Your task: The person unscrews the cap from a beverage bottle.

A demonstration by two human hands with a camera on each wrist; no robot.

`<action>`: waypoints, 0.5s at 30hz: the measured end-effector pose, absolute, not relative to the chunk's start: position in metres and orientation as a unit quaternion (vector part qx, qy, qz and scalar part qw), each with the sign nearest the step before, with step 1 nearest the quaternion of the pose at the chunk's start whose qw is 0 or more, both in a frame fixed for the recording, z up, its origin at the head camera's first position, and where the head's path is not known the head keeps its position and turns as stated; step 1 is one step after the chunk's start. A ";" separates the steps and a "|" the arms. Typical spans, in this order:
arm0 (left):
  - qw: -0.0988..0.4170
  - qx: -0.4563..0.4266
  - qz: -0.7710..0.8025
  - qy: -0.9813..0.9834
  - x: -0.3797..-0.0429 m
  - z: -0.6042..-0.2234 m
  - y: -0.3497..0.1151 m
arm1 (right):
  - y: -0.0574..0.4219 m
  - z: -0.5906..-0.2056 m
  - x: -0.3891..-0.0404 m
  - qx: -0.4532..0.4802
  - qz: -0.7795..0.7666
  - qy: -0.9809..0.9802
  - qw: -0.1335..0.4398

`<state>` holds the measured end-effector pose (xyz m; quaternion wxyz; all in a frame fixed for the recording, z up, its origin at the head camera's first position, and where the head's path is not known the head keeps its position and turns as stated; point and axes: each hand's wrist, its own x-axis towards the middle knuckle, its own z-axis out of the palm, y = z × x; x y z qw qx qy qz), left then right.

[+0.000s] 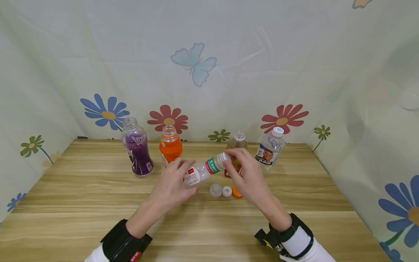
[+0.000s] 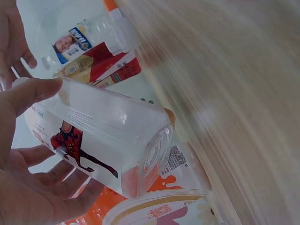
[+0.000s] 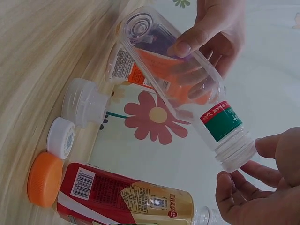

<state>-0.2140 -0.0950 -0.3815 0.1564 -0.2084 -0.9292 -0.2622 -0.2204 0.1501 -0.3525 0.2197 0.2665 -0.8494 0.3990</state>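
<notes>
A clear plastic bottle (image 1: pixel 202 173) with a green and red neck band is held tilted above the table, its neck toward the right. My left hand (image 1: pixel 171 183) grips its body, with thumb and fingers on opposite sides in the left wrist view. At the other end, my right hand (image 1: pixel 250 180) pinches the whitish bottle cap (image 3: pixel 234 152) between thumb and fingertips. Below the bottle lie a translucent cap (image 1: pixel 215 190), a white cap (image 1: pixel 227 191) and an orange cap (image 1: pixel 236 193), lined up on the wooden table (image 1: pixel 203 233).
Farther back at left stand an uncapped bottle of purple drink (image 1: pixel 140 153) and an uncapped orange bottle (image 1: pixel 171 147). Behind my right hand is a red and gold labelled bottle (image 3: pixel 126 197). A white-capped bottle (image 1: pixel 270 149) stands right of it. A flowered cloth (image 1: pixel 229 83) hangs behind the table.
</notes>
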 end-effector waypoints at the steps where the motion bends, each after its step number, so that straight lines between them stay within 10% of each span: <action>1: 0.156 -0.208 -0.262 -0.929 -0.214 -0.381 -0.095 | 0.150 -0.352 -0.220 0.269 0.397 -0.849 0.221; 15: 0.144 -0.211 -0.282 -0.925 -0.215 -0.381 -0.096 | 0.150 -0.349 -0.219 0.309 0.405 -0.828 0.236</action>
